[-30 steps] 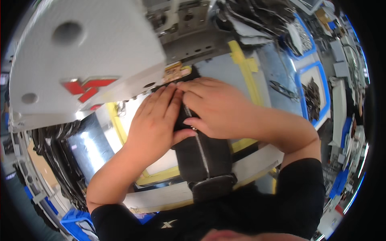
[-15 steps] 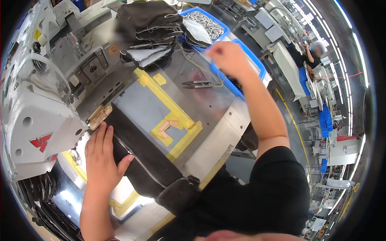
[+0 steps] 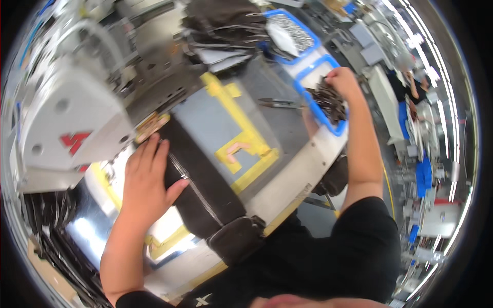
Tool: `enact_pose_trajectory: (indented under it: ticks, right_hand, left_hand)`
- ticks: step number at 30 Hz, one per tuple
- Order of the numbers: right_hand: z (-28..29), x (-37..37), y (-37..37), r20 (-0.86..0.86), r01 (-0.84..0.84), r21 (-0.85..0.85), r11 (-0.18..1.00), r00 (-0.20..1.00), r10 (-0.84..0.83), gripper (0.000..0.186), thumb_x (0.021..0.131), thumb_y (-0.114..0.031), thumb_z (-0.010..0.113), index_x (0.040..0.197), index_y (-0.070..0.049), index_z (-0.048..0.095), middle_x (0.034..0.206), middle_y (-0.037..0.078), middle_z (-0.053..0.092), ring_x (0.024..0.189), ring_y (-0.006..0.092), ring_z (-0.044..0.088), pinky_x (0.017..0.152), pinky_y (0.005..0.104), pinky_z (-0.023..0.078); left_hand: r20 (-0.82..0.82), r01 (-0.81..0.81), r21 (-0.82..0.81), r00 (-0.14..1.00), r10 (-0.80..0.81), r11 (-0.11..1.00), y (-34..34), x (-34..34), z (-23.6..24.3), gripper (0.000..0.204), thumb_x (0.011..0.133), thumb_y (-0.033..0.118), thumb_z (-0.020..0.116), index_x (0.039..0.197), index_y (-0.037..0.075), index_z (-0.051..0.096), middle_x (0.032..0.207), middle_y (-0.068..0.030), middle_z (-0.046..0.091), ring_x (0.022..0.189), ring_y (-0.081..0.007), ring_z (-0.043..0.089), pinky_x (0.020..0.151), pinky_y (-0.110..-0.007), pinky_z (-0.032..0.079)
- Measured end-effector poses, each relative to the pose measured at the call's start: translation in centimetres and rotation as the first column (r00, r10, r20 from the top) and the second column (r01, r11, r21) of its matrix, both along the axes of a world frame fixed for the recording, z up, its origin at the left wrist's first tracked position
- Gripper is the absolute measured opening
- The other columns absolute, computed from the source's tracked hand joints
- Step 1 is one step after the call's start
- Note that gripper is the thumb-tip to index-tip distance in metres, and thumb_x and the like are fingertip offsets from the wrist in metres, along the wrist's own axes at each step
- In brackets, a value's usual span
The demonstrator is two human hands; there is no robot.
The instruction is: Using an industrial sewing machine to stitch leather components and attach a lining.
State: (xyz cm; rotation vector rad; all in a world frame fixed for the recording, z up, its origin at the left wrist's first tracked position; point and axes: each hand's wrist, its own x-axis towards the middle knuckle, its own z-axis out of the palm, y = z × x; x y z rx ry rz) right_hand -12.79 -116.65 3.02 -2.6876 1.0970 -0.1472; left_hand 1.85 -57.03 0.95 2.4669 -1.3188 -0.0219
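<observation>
My left hand (image 3: 146,179) lies spread and flat on the left edge of a long dark fabric piece (image 3: 210,167). A metal zipper (image 3: 201,197) runs lengthwise along this piece, its slider near my thumb. The piece's near end hangs as a dark flap (image 3: 237,238) at the table edge by my body. At the right, my right hand (image 3: 344,83) is over a blue-rimmed tray (image 3: 336,131), fingertips pinched at the top of a heap of small dark fabric strips (image 3: 328,102). One strip seems held, though blur hides its outline.
A white sewing machine head (image 3: 67,113) stands at the left. Stacked dark fabric pieces (image 3: 221,25) lie at the back, beside a blue tray of metal parts (image 3: 295,33). Thread snips (image 3: 277,103) and yellow tape (image 3: 236,120) are on the table. Another person (image 3: 411,84) works far right.
My right hand has moved right and nearer, from above the table to the tray of dark strips. My left hand stays on the zippered piece. The whole view has shifted slightly.
</observation>
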Motion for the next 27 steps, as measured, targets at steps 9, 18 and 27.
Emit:
enact_pose_trajectory:
  ticks: [9,18,27]
  right_hand:
    - [3.4,10.3,29.1,0.476,-0.687,0.404,0.604,0.722,0.502,0.01,0.092,-0.011,0.073,0.095,-0.002,0.069,0.079,0.003,0.07,0.069,0.0113,0.065,0.06,0.0311,0.052]
    - [-1.1,15.5,35.6,0.296,-0.94,-0.298,0.169,0.077,0.952,0.009,0.079,-0.002,0.076,0.085,-0.005,0.07,0.102,0.007,0.075,0.084,0.0271,0.073,0.073,0.0391,0.06]
    - [-2.3,14.9,36.5,0.262,-0.917,-0.385,0.106,0.001,0.965,0.014,0.074,-0.003,0.075,0.085,-0.005,0.066,0.105,0.01,0.073,0.087,0.0294,0.073,0.076,0.0405,0.061]
  left_hand:
    - [0.08,0.145,-0.035,0.987,-0.142,0.989,0.2,-0.5,-0.2,0.069,0.089,0.042,0.077,0.14,-0.001,0.062,0.145,-0.0189,0.061,0.137,-0.0368,0.056,0.118,-0.051,0.042]
    - [0.105,0.204,-0.075,0.975,-0.196,0.976,0.6,-0.6,-0.4,0.061,0.091,0.044,0.073,0.131,-0.001,0.068,0.137,-0.0157,0.066,0.133,-0.0329,0.06,0.117,-0.047,0.045]
    - [0.109,0.209,-0.107,0.974,-0.198,0.972,0.7,-0.5,-0.9,0.059,0.092,0.048,0.07,0.128,0.0,0.07,0.133,-0.0143,0.067,0.132,-0.0317,0.059,0.118,-0.045,0.045]
